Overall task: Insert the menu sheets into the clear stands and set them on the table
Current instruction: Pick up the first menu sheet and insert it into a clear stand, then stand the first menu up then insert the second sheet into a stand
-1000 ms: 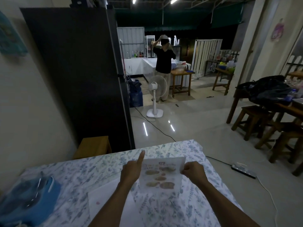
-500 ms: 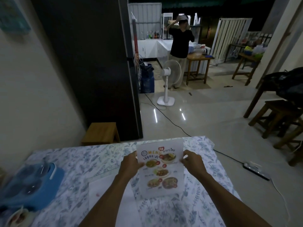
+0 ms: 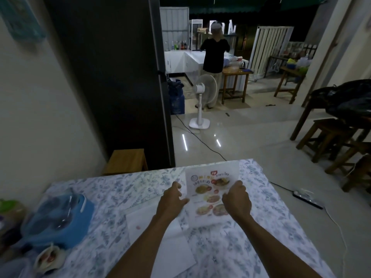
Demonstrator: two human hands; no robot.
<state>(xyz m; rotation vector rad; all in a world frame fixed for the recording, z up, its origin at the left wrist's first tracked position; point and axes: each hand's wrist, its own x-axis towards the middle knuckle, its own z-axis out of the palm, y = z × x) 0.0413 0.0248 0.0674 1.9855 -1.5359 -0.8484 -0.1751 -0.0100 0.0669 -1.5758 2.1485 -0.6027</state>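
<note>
I hold a colourful menu sheet (image 3: 210,189), printed with food pictures, tilted upright over the far part of the floral-cloth table (image 3: 271,227). My left hand (image 3: 171,203) pinches its left edge. On the right edge my right hand (image 3: 236,202) is closed, covering part of the print. A pale border rims the sheet; I cannot tell whether a clear stand surrounds it. A second white sheet (image 3: 160,249) lies flat on the cloth under my left forearm.
A blue lidded container (image 3: 58,217) and a small bowl (image 3: 48,257) sit at the table's left. A wooden stool (image 3: 126,161) stands beyond the far edge beside a dark cabinet (image 3: 112,77). Further off are a white fan (image 3: 202,97), a person in black (image 3: 214,53) and wooden stools (image 3: 329,137).
The menu sheet has been raised from nearly flat to upright. Both hands now grip its side edges, and the left index finger no longer points. My view has tipped downward.
</note>
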